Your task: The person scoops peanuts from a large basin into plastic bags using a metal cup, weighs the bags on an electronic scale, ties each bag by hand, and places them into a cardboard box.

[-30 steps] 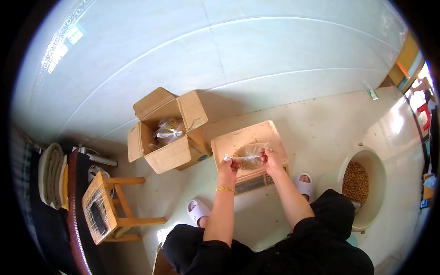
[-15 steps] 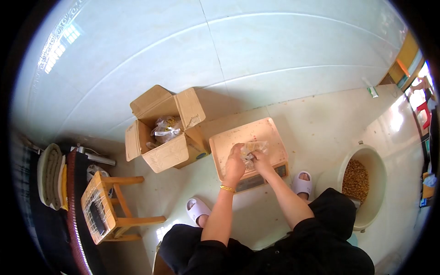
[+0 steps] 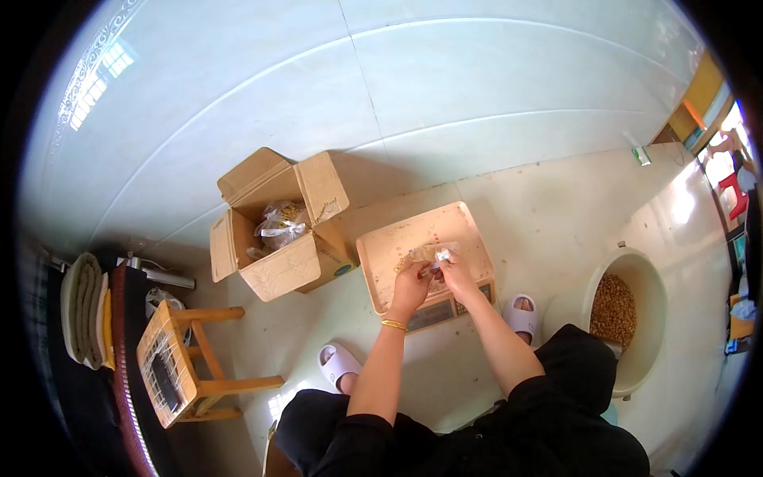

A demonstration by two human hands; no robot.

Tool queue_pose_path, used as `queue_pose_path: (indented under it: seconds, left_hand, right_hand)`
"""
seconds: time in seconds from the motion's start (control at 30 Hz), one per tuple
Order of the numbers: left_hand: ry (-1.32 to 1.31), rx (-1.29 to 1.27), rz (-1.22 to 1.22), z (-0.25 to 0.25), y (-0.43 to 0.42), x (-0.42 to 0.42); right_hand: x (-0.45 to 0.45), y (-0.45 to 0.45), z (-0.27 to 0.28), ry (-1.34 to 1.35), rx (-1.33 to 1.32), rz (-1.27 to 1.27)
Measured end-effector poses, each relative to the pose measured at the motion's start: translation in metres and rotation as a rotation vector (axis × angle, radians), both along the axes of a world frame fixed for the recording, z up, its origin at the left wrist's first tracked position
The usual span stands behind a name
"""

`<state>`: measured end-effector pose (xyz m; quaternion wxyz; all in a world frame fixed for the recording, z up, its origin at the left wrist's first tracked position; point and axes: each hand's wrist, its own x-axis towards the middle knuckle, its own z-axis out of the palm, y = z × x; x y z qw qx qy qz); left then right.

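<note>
A clear plastic bag (image 3: 421,253) lies on the peach-coloured tray of a weighing scale (image 3: 381,254). My left hand (image 3: 410,288) is closed on the near end of the bag, fingers pinched. Just beside it, my right hand (image 3: 458,276) is closed on the gathered bag top, where whitish crumpled plastic (image 3: 443,254) shows at the fingertips. Both hands almost touch over the near half of the tray. What the bag contains is hard to make out, and the fingers partly hide its neck.
An open cardboard box (image 3: 280,269) with filled plastic bags (image 3: 282,226) stands left of the scale. At right is a pale bucket (image 3: 645,362) holding brown nut-like pieces (image 3: 613,312). A wooden stool (image 3: 217,387) stands at left, near folded cloth (image 3: 82,310).
My hands have drawn together at the bag's top, and whitish plastic now shows at my right fingertips. The whole view has shifted slightly.
</note>
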<state>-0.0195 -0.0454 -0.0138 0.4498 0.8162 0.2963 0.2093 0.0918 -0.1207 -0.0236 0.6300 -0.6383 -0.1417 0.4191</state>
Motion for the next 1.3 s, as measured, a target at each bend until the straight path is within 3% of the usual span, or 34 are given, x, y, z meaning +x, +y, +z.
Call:
queue_pose_path:
  seconds: [0.07, 0.37, 0.43, 0.47, 0.53, 0.77, 0.97, 1.03, 1.07, 1.13, 1.17, 1.23, 1.3]
  left_hand:
    - [-0.027, 0.047, 0.045, -0.002, 0.000, 0.001]
    - [0.010, 0.080, 0.192, -0.015, 0.002, 0.001]
    - [0.004, 0.119, 0.178, -0.018, 0.002, 0.003]
    - [-0.002, 0.158, 0.163, -0.020, 0.002, 0.005]
    - [0.028, 0.159, 0.159, -0.010, 0.001, 0.009]
    - [0.020, 0.351, 0.011, -0.010, 0.005, 0.009]
    - [-0.062, 0.200, 0.057, 0.002, -0.001, -0.004]
    - [-0.052, 0.197, 0.046, -0.002, -0.002, -0.007]
    - [-0.041, 0.194, 0.036, -0.005, -0.003, -0.008]
    - [-0.026, 0.184, 0.046, -0.005, -0.005, -0.009]
    - [-0.012, 0.172, 0.056, -0.005, -0.006, -0.008]
    - [-0.006, 0.177, 0.058, -0.007, -0.007, -0.007]
    - [0.002, 0.181, 0.063, -0.008, -0.008, -0.007]
  right_hand:
    - [0.001, 0.002, 0.000, -0.124, -0.002, 0.027]
    - [-0.006, -0.003, 0.011, 0.031, 0.054, -0.007]
    - [-0.009, -0.006, 0.002, -0.780, -0.056, 0.081]
    - [-0.012, -0.007, -0.003, -0.780, -0.056, 0.080]
    - [-0.021, -0.007, 0.006, -1.119, 0.049, 0.046]
    - [-0.014, -0.010, 0.008, -1.128, -0.080, 0.176]
    - [-0.002, -0.007, -0.009, -0.855, -0.298, 0.180]
    - [0.005, -0.008, -0.011, -0.546, -0.233, 0.263]
    - [0.006, -0.008, -0.013, -0.546, -0.232, 0.263]
    - [0.004, -0.010, 0.001, -0.218, -0.333, 0.280]
    - [0.000, -0.010, 0.007, -0.220, -0.334, 0.280]
    - [-0.005, -0.009, 0.009, 0.228, -0.233, 0.147]
    - [-0.003, -0.006, 0.007, 0.244, -0.228, 0.128]
